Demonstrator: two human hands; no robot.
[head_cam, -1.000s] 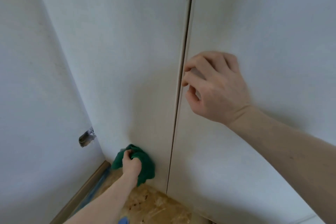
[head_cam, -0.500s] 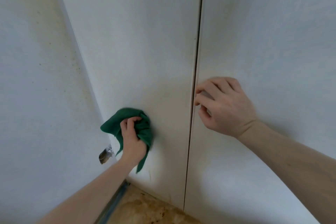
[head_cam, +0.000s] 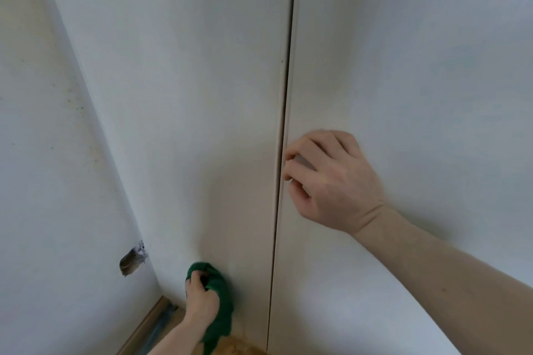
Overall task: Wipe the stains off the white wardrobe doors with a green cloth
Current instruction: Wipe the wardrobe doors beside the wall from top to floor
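Note:
Two white wardrobe doors fill the view, the left door and the right door, split by a narrow vertical gap. My left hand grips a bunched green cloth and holds it against the bottom of the left door. My right hand rests against the right door at mid height, its fingers curled with the tips at the door's edge by the gap. Nothing shows in that hand.
A white side wall with faint specks stands at the left, with a small hole low down. A baseboard and a patch of wooden floor show at the bottom.
My left hand has swept the cloth down the left door, from mid height to near the floor. My right hand has stayed at the edge of the right door.

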